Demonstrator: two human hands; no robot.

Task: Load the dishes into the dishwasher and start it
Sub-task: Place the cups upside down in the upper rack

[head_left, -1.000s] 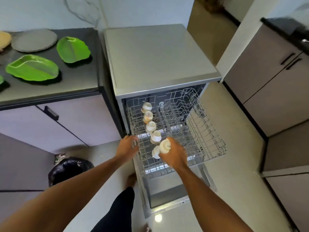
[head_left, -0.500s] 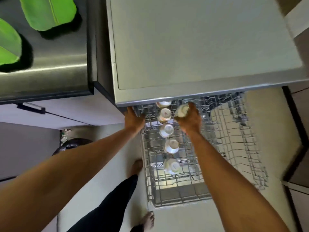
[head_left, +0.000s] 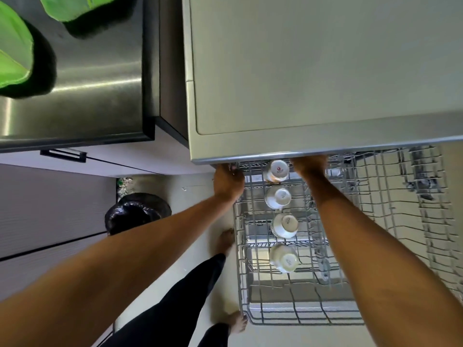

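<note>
Where the dishwasher (head_left: pixel 313 71) stands: its flat grey top fills the upper middle of the view, hard against the dark table (head_left: pixel 87 96) on its left.
Table: glossy, with two green plates (head_left: pixel 12 51) at the edge of view, well left of the dishwasher. A black handle (head_left: pixel 64 155) sits on the pale cabinet (head_left: pixel 130 159) front below.
Floor (head_left: pixel 195 196): pale. A black bag (head_left: pixel 137 211) lies left of the dishwasher, and two bare feet (head_left: pixel 225 241) stand just beside the rack.
Rack (head_left: pixel 375 221): grey wire, drawn out in front of the dishwasher.
Cups (head_left: pixel 278 197): four white ones in view, bottoms up, in a row along the rack's left part, the farthest right at the dishwasher's front lip.
Left hand (head_left: pixel 228 182): fingers curled on the rack's left rim, close under the lip.
Right hand (head_left: pixel 309 166): reaches under the lip just right of the farthest cup. Its fingers are hidden, so its grasp cannot be told.
Change: half a second ago the right hand held a cup in plain sight beside the row. Now it is deeper under the lip and that cup is out of view. The left hand has stayed on the rim.
</note>
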